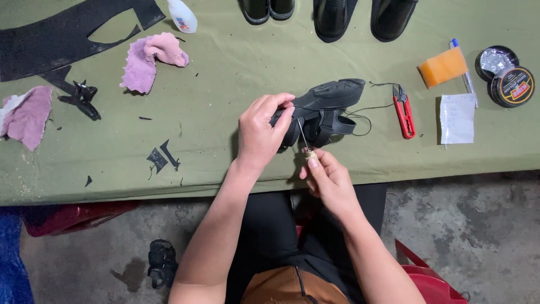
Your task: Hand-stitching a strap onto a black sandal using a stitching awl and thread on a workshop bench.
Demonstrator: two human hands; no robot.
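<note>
A small black sandal point(332, 104) lies on its side on the green-covered table point(225, 73), sole facing away from me. My left hand point(261, 132) grips the sandal's near end and straps. My right hand point(326, 177) holds a stitching awl point(308, 151) with a pale wooden handle, its thin needle pointing up into the sandal's strap. Black thread point(365, 110) trails from the sandal toward the right.
Red thread snips point(404, 111) lie right of the sandal. Farther right are an orange sponge point(442, 66), a white paper point(457, 118) and an open polish tin point(504, 76). Pink cloths point(152, 59), black rubber scraps point(163, 156), a glue bottle point(181, 15) and black shoes point(337, 17) lie around.
</note>
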